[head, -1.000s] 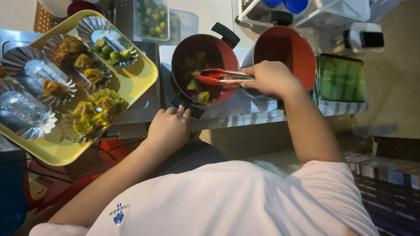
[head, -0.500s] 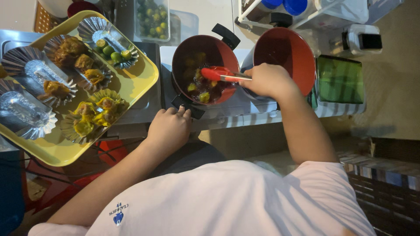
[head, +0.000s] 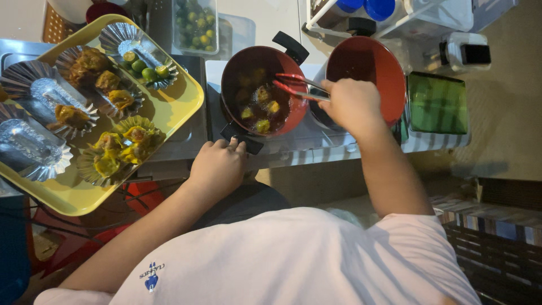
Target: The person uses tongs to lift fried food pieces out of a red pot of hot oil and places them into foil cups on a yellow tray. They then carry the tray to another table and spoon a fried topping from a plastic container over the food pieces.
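R hand [head: 353, 104] is clenching around red tongs [head: 293, 86], tips parted and reaching over the dumplings [head: 261, 107] sitting in dark liquid inside the red pot [head: 257, 90], which is standing on the table [head: 333, 144] in front of the person. L hand [head: 219, 165] is resting at the pot's near black handle [head: 243, 137], fingers curled onto it; whether it is gripping firmly or just steadying, cannot tell. Pot lid [head: 367, 76], red, domed, is lying tilted just beside the pot on the R, behind the R hand. Risks, as judged: dumplings are looking soft and wet, so pinching too hard w/ the tongs could be tearing one; too loose and a piece could be slipping back and splashing liquid toward the hands. Pot seems to be sitting near the table edge, so a push on the handle could be shifting it. Materials: pot glossy, round, smooth-walled; tongs slim, rigid, probably coated metal. On the L, yellow tray [head: 175, 107], flat, smooth plastic-looking, is carrying crimped foil cups [head: 34, 141], shiny, thin, easily crushed; some are holding yellow-wrapped dumplings [head: 121, 147], some browner pieces [head: 90, 62], one small green limes [head: 144, 65]. Clear tub [head: 197, 25] w/ more limes is standing beyond the tray.
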